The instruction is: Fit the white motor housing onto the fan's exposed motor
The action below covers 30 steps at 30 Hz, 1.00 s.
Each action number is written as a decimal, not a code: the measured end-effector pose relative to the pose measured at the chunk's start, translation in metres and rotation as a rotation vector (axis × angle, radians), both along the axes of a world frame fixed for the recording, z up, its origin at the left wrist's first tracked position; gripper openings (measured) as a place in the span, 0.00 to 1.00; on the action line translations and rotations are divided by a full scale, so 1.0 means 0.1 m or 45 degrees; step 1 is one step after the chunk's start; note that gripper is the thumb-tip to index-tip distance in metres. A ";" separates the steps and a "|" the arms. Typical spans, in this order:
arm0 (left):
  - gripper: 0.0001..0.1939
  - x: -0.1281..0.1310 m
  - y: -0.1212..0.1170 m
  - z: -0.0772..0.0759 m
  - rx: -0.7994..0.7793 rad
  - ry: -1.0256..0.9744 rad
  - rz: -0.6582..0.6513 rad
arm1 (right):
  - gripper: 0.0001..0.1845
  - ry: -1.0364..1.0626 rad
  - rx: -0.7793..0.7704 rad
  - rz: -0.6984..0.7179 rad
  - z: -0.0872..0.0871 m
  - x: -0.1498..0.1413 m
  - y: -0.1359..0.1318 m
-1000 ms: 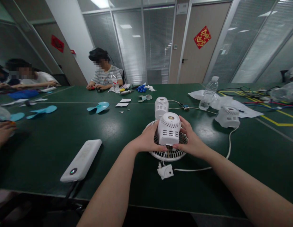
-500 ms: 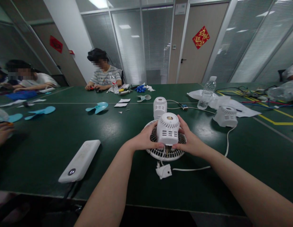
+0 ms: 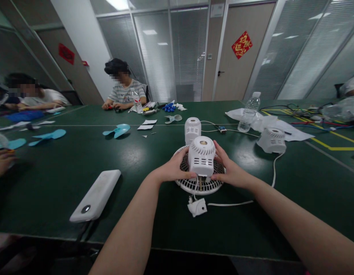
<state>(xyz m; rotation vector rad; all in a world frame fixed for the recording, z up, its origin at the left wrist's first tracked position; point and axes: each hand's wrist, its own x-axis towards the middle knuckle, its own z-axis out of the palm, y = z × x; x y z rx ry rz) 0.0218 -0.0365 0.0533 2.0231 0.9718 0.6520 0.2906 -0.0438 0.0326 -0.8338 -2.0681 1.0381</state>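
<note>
White plastic, the vented housing is clasped from both sides by the curved fingers of the left hand and right hand, above a round, ribbed grille on the near part of the glossy green counter. Whether they have been fastened cannot be told. A smooth, lobed blue blade is left unattached, far left.

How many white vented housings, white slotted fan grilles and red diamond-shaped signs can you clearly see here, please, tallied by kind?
White vented housings: 3
White slotted fan grille: 1
Red diamond-shaped signs: 2
Total: 6
</note>
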 end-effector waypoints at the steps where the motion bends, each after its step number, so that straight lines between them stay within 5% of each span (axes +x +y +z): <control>1: 0.55 0.00 0.00 0.00 0.013 0.003 0.000 | 0.62 0.001 -0.005 -0.003 -0.01 -0.01 0.00; 15: 0.58 0.00 0.01 -0.03 -0.010 -0.020 0.012 | 0.58 0.076 0.016 -0.029 -0.02 -0.03 0.02; 30: 0.61 0.06 -0.02 0.00 0.191 0.149 0.015 | 0.60 0.048 0.110 -0.141 -0.02 -0.07 0.00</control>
